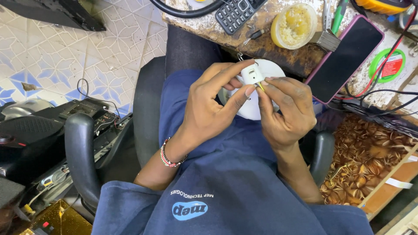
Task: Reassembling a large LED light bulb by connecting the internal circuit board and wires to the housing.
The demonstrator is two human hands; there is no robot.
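Over the lap, seen from the head camera: left hand (pixel 208 114) with thumb and forefinger closed around a small white plastic part (pixel 251 74), pinching it from below and above. Right hand (pixel 285 109) just beside, fingertips pressed together on a thin yellow piece (pixel 261 85) at the part's near right corner, touching the left thumb. Behind both hands, a round white disc-shaped body (pixel 270 69), mostly hidden by the fingers, resting at the bench edge. Beaded bracelet (pixel 167 155) in red, white and dark beads on the left wrist. Navy shirt (pixel 226 174) filling the near middle of the scene.

Farther off, on a worn workbench (pixel 278 48): dark keypad phone (pixel 237 13) at the far edge, round yellow tub of paste (pixel 294 25) to its right, smartphone in a pink case (pixel 346 58) lying screen-up and overhanging the bench edge on the right. Green-rimmed reel (pixel 387 65) farther right, with red and black wires (pixel 383 82) crossing near it.

To the left, black armrest (pixel 80 156) of the chair, dark electronic housings (pixel 39 135) stacked beyond it, patterned floor tiles (pixel 65 52) farther back. To the right, low down, brown patterned cloth (pixel 370 161) beside a second armrest (pixel 323 152)
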